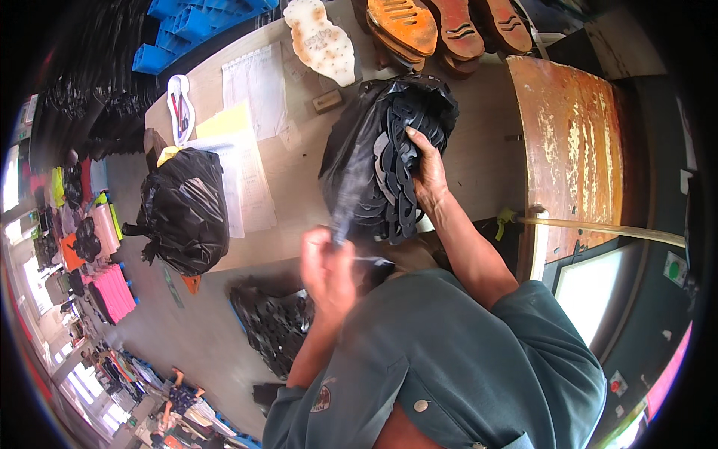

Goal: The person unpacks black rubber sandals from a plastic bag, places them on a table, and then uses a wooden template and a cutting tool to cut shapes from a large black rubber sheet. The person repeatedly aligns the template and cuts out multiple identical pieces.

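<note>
A black plastic bag [345,142] lies on the table in front of me, its mouth around a stack of flat black cut-out pieces [400,176] with curved edges and holes. My right hand [429,170] grips the stack from its right side, thumb on top and the other fingers mostly hidden. Nearer to me, my left hand [329,273] is closed and smeared by motion. A stretched strip of the bag's plastic runs down into its fist.
A full black bag [187,209] sits at the table's left edge, near papers [254,90] and a white sole-shaped tray [180,108]. Sole-shaped forms [404,28] line the far edge. A worn wooden board [572,142] stands right. More black pieces [273,322] lie below my left arm.
</note>
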Demonstrator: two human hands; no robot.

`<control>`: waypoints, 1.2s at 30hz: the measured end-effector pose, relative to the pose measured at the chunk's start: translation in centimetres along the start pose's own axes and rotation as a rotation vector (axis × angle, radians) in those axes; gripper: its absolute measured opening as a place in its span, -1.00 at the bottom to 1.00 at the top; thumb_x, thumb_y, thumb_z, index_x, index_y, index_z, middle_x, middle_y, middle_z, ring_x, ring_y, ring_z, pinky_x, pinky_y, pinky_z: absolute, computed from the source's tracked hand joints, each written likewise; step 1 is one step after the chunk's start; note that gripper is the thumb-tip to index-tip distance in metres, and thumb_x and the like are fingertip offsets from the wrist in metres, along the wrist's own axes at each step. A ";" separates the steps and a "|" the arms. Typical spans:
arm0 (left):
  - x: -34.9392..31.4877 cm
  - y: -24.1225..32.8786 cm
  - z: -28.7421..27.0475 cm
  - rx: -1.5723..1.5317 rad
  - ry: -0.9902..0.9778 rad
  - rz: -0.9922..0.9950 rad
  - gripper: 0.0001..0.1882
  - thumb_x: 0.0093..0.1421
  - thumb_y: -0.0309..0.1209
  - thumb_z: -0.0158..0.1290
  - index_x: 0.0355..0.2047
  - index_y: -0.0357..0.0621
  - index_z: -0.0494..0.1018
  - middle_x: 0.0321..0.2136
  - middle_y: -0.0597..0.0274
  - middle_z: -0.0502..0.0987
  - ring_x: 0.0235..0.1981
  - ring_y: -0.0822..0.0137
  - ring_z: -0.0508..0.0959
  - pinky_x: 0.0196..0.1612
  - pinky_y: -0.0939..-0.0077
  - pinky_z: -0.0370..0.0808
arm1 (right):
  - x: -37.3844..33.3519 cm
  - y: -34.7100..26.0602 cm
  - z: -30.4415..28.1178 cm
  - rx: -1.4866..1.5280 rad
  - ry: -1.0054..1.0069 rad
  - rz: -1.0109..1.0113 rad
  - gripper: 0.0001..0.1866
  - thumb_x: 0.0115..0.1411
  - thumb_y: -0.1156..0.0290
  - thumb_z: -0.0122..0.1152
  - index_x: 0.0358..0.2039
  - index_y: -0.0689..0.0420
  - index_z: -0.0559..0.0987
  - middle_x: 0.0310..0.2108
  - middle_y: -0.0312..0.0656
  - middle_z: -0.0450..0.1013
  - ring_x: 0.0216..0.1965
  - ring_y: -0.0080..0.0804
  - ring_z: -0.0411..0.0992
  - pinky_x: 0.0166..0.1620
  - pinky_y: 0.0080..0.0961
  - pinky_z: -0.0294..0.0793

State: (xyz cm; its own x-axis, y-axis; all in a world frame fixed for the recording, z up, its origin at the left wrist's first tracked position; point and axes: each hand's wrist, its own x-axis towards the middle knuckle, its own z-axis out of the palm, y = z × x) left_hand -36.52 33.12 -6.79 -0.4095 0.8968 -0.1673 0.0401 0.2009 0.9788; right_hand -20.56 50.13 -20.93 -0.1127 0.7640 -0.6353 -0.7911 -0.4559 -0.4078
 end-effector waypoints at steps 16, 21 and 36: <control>1.0 -3.9 1.4 -0.696 -0.321 -0.432 -0.53 0.35 -0.57 -0.05 0.27 -0.27 0.39 0.09 0.08 0.60 0.11 0.19 0.61 0.21 0.17 0.56 | 4.5 2.1 1.7 -0.240 0.163 -0.003 0.05 0.16 -0.01 0.59 0.38 0.47 0.27 0.27 0.14 0.41 0.25 -0.13 0.43 0.27 -0.14 0.49; 3.8 -2.0 -1.4 -0.885 -0.197 -0.329 -0.52 0.32 -0.46 -0.06 0.25 -0.27 0.39 0.19 0.00 0.55 0.25 0.05 0.53 0.38 0.01 0.40 | 0.4 -2.4 1.3 -0.844 0.059 0.058 -0.14 0.25 0.06 0.51 0.29 0.46 0.36 0.21 0.09 0.48 0.15 -0.19 0.51 0.24 -0.19 0.53; 2.2 -3.4 -1.2 -0.650 -0.218 -0.257 -0.79 0.34 -0.65 0.06 -0.04 -0.20 0.45 -0.15 0.33 0.57 -0.13 0.55 0.52 0.01 0.59 0.46 | -5.5 -6.3 0.3 -2.211 -0.562 -0.254 -0.32 0.15 0.48 0.30 0.33 0.26 0.44 -0.17 0.08 0.66 -0.05 0.05 0.63 0.09 -0.17 0.60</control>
State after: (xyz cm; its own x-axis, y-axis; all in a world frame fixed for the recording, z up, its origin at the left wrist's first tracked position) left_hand -38.70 33.94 -10.37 -0.1399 0.9245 -0.3546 -0.6093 0.2019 0.7668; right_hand -15.08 48.90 -14.67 -0.5604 0.6959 -0.4490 0.7987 0.3109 -0.5152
